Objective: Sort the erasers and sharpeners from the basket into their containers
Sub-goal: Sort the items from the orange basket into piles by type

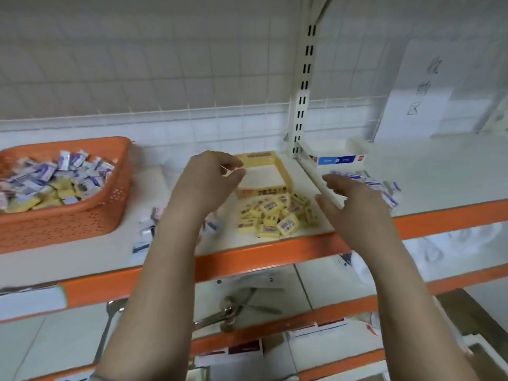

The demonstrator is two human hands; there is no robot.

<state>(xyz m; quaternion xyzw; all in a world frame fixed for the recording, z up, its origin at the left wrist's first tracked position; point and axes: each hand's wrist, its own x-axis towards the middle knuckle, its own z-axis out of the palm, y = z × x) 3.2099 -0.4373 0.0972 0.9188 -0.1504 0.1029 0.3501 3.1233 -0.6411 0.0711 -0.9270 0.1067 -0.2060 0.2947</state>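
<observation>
An orange basket [82, 213] at the left of the shelf holds several blue-white packets and yellow erasers. A yellow cardboard box [264, 188] stands mid-shelf, and a pile of yellow erasers [277, 215] lies in front of it. My left hand [209, 182] hovers at the box's left side, fingers loosely curled, holding nothing I can see. My right hand [354, 202] hangs over the shelf divider with fingers spread and empty. Blue-white packets [384, 188] lie beyond it near a white and blue box [338, 159]. More packets [148, 229] lie under my left forearm.
A white upright post [302, 105] and a divider bar [321, 180] split the shelf. The shelf has an orange front edge [261, 257]. Metal spoons [233, 312] lie on the shelf below. A paper sign [423, 86] leans at the back right.
</observation>
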